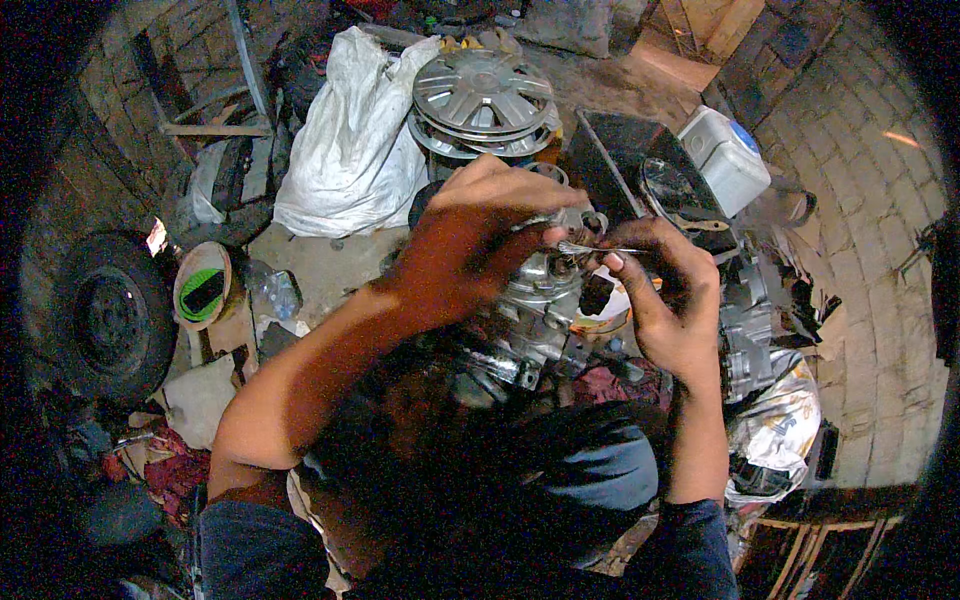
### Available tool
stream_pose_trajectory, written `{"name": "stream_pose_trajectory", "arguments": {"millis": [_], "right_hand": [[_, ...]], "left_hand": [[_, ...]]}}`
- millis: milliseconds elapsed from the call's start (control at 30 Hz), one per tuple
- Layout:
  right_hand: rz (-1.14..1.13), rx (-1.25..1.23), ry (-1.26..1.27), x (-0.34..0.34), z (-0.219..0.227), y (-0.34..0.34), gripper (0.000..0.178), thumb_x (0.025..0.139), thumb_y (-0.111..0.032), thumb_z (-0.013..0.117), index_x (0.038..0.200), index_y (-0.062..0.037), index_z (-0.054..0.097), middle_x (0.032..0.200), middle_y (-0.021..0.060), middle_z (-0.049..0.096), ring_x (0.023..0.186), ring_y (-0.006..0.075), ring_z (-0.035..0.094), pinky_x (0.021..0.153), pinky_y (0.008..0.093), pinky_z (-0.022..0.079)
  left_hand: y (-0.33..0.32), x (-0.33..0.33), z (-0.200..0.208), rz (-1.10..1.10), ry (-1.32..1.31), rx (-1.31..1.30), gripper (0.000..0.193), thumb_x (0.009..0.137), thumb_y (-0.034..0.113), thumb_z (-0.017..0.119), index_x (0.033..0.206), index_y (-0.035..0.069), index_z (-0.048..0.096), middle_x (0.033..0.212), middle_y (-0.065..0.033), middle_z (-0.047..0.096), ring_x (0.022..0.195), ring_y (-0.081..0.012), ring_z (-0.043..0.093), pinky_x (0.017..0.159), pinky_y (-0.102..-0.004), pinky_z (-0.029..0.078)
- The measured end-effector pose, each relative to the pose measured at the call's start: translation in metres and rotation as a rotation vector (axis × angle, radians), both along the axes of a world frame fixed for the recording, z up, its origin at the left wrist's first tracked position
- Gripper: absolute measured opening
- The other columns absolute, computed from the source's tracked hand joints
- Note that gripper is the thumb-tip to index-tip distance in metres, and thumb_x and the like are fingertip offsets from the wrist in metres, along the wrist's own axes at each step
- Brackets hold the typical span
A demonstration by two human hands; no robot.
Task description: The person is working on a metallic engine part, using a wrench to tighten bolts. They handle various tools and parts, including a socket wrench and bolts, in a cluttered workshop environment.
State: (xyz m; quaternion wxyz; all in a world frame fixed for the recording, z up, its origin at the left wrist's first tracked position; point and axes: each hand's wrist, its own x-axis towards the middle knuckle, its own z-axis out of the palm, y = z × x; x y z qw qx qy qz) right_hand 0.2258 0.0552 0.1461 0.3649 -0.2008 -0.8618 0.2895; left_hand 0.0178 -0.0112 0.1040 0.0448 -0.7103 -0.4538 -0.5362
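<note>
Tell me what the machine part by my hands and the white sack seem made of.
Machine part: probably cast metal, gray with shiny patches, judging by its bright highlights. White sack: likely woven plastic, slightly glossy, given its stiff, crinkled folds.

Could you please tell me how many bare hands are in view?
2: the left hand at the upper left of the metal assembly, and the right hand at its upper right, pinching a thin metal piece. No other hand shows.

Both hands (pixel 475 232) (pixel 678 295) meet at a thin metal piece (pixel 580 249).
</note>
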Motion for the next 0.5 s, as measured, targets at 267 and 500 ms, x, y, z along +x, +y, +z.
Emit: {"name": "stream_pose_trajectory", "arguments": {"millis": [267, 500], "right_hand": [[0.027, 0.122, 0.034, -0.0045, 0.0074, 0.0007, 0.011, 0.078, 0.005, 0.066, 0.088, 0.0019, 0.067, 0.085, 0.0124, 0.068, 0.079, 0.0245, 0.066, 0.074, 0.0328, 0.05], [0.004, 0.223, 0.078, -0.0052, 0.0061, 0.002, 0.011, 0.077, 0.005, 0.067, 0.087, 0.0001, 0.068, 0.083, 0.0118, 0.068, 0.078, 0.0248, 0.066, 0.072, 0.0321, 0.05]], "left_hand": [[-0.0029, 0.0019, 0.0035, -0.128, -0.089, -0.172, 0.011, 0.087, 0.021, 0.068, 0.093, 0.012, 0.072, 0.093, -0.0028, 0.07, 0.082, -0.0245, 0.052, 0.079, -0.0374, 0.042], [-0.003, 0.0069, 0.0063, -0.12, -0.162, -0.124, 0.013, 0.081, 0.02, 0.074, 0.091, 0.013, 0.071, 0.086, -0.002, 0.07, 0.08, -0.0238, 0.056, 0.078, -0.036, 0.043]]}}
